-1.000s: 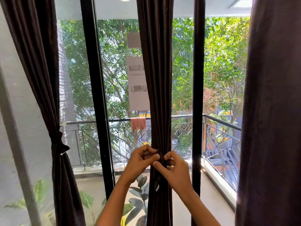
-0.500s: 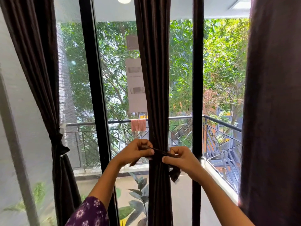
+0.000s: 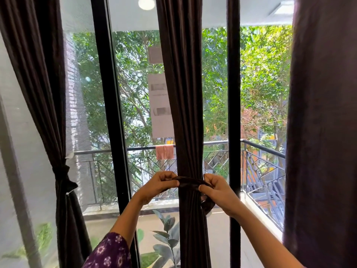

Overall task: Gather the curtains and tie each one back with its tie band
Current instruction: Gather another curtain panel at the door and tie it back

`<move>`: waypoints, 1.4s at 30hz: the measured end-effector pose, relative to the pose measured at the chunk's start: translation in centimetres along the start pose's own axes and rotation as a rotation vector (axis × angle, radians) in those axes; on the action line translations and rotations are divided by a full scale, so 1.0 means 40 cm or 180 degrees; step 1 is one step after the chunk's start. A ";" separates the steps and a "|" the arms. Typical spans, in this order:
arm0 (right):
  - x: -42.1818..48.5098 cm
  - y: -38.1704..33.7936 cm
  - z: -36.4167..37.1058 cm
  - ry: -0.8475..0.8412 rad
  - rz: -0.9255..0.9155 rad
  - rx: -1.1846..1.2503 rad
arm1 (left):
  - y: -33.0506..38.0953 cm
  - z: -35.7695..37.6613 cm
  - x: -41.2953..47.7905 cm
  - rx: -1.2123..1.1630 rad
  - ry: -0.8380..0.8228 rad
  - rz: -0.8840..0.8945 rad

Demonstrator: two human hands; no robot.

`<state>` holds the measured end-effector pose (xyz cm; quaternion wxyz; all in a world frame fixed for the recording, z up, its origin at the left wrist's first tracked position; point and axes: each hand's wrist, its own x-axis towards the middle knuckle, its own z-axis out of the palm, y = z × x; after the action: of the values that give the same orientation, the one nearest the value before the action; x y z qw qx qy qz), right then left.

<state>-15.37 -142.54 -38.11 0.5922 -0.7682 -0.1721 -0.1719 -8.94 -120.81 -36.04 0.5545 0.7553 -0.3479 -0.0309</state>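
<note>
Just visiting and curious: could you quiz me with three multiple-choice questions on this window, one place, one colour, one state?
1. Where does the pink cloth hang? A) on the balcony railing B) on the floor C) on a plant
2. What colour is the middle curtain? A) white B) dark brown C) bright red
3. How is its tie band? A) knotted and let go B) lying on the floor C) held by the left hand and the right hand across the curtain

Answers: 1 A, it drapes over the top rail. 2 B, its folds are dark brown. 3 C, each hand grips one end.
</note>
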 end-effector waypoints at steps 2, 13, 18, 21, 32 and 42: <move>0.010 0.006 0.000 0.0037 -0.0069 -0.0144 | -0.022 -0.002 0.006 -0.0069 0.0125 0.0041; 0.066 0.035 -0.005 0.0093 -0.0330 -0.0452 | -0.146 -0.022 0.056 -0.1637 0.1260 -0.0393; 0.093 0.045 -0.003 -0.0037 -0.0294 -0.0351 | -0.144 0.039 0.123 -0.2041 0.1503 -0.0276; 0.104 0.050 -0.002 -0.0121 -0.0238 -0.0251 | -0.143 0.065 0.165 -0.2231 0.1654 -0.0326; 0.138 0.094 -0.017 -0.0555 -0.0199 0.0503 | -0.113 0.133 0.226 -0.2131 0.0486 -0.0731; 0.121 0.085 -0.042 -0.0510 -0.0064 0.0296 | -0.081 0.163 0.247 -0.2514 0.0044 -0.0917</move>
<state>-9.61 -144.70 -38.34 0.6098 -0.7494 -0.2345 -0.1076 -2.70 -131.19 -37.96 0.7938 0.5258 -0.1965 -0.2340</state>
